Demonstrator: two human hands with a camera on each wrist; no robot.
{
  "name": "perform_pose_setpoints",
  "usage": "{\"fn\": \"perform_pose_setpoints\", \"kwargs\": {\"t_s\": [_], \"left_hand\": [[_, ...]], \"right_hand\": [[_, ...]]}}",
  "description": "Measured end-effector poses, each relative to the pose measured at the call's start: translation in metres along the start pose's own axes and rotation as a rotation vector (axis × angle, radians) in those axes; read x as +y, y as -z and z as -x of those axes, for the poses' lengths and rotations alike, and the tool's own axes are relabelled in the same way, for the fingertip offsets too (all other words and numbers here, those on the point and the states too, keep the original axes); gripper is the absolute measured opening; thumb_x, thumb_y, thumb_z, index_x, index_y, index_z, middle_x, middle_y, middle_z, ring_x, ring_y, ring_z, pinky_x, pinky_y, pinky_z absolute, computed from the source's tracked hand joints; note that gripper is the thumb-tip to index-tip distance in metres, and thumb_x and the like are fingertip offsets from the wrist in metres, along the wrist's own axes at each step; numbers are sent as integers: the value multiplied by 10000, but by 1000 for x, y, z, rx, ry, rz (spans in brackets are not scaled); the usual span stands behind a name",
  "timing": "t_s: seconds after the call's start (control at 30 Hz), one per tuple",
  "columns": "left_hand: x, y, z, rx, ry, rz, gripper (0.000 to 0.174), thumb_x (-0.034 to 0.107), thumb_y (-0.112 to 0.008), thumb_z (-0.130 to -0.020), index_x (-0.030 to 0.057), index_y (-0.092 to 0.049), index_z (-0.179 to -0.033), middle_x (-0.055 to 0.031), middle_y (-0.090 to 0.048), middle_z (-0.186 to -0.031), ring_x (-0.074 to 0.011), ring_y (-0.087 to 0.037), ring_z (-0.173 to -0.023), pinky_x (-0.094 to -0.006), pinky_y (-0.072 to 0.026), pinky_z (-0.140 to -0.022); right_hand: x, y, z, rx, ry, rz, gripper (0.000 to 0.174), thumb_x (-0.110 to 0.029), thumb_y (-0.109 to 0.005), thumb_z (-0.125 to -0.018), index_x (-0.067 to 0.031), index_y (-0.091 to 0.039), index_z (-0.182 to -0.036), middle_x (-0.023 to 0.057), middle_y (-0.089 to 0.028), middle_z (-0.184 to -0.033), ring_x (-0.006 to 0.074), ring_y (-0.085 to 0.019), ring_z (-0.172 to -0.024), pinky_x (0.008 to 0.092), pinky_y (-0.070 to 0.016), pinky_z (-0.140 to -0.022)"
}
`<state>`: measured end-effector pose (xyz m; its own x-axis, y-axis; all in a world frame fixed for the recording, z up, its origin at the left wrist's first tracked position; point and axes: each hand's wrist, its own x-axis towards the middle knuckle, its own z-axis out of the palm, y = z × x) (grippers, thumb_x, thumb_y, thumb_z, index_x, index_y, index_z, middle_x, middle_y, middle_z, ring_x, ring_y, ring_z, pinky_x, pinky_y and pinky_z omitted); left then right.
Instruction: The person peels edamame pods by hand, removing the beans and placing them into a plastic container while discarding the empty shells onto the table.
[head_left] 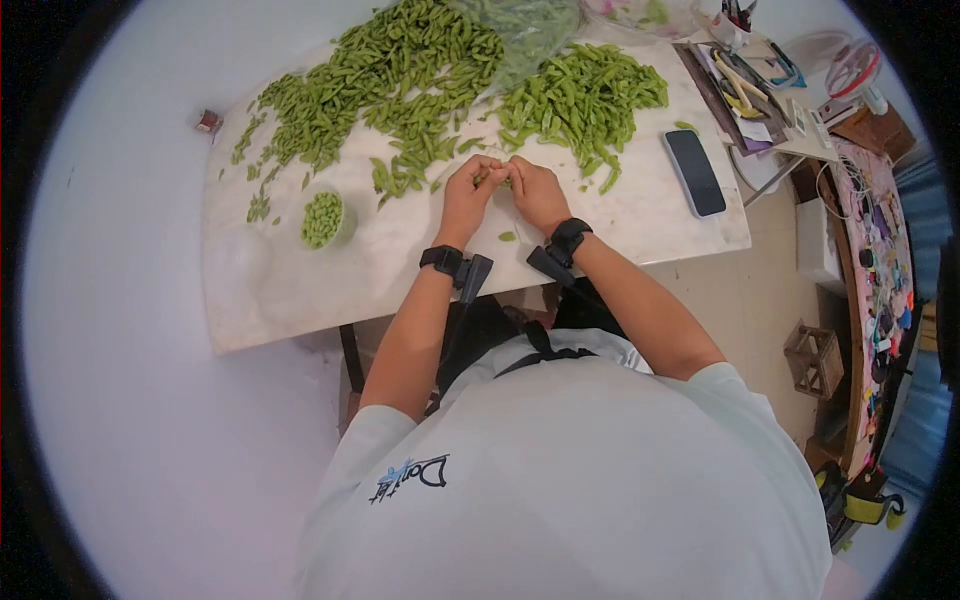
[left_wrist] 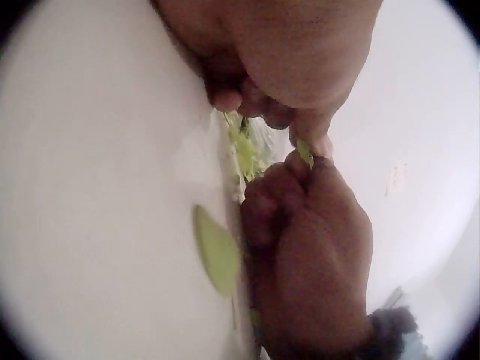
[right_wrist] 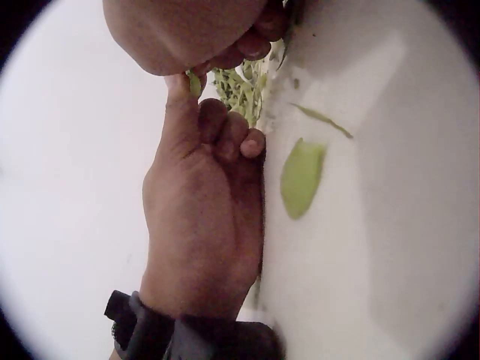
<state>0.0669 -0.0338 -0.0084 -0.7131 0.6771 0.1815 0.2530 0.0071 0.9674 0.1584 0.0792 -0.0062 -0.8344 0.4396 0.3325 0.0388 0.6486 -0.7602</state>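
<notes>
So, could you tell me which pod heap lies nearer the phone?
The smaller heap, on the person's right beside the phone; the larger heap spreads leftward, by the bean cup.

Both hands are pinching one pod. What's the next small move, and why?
Probably split the pod with the thumbs: the left hand and right hand both pinch it, and the cup of shelled beans stands to the left.

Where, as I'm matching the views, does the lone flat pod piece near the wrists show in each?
Head: pod piece on the table, between the wrists.
Left wrist: piece lower centre, left of the right hand.
Right wrist: piece right of centre, beside the left hand.
Shared landmark: the pod both hands pinch.
</notes>
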Motion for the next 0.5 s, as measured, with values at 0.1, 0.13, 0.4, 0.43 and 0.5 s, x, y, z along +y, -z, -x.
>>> {"fn": "perform_pose_setpoints", "kwargs": {"t_s": [0.1, 0.13, 0.4, 0.43, 0.5], "left_hand": [[2, -1, 0, 10, -17, -12, 190, 200, -612, -888, 13, -596, -922, -8, -539, -723, -99, -463, -680, -236, -391, -632], [7, -1, 2, 12, -23, -37, 191, 201, -602, -895, 12, -590, -924, -21, -550, -733, -106, -474, -689, -239, -396, -640], [6, 3, 2, 83, -28, -8, 184, 193, -532, -940, 14, -524, -899, -27, -526, -710, -112, -467, -665, -245, -390, -623], [2, 3, 1, 87, -38, 9, 194, 201, -520, -947, 21, -513, -877, -18, -507, -692, -103, -451, -640, -239, -379, -600], [-2, 2, -2, 93, -7, 140, 231, 224, -496, -961, 35, -489, -828, 0, -469, -659, -83, -410, -591, -229, -346, -551]], "right_hand": [[1, -1, -2, -22, 2, 15, 248, -245, -374, -970, -45, -503, -902, 229, -583, -750, 425, -567, -714, 502, -439, -644], [2, -1, -1, -36, -2, 22, 247, -244, -373, -970, -44, -501, -900, 229, -584, -753, 425, -567, -715, 502, -439, -643], [-5, -3, -4, -60, -26, 73, 271, -268, -381, -968, -40, -497, -879, 232, -583, -741, 423, -564, -718, 504, -440, -644], [-5, -2, -5, -83, -47, 83, 273, -271, -384, -966, -39, -499, -880, 232, -583, -738, 424, -564, -718, 504, -441, -647], [-2, -2, -7, -39, -43, 8, 311, -281, -398, -959, -13, -525, -864, 226, -584, -724, 420, -561, -709, 484, -440, -641]]}}
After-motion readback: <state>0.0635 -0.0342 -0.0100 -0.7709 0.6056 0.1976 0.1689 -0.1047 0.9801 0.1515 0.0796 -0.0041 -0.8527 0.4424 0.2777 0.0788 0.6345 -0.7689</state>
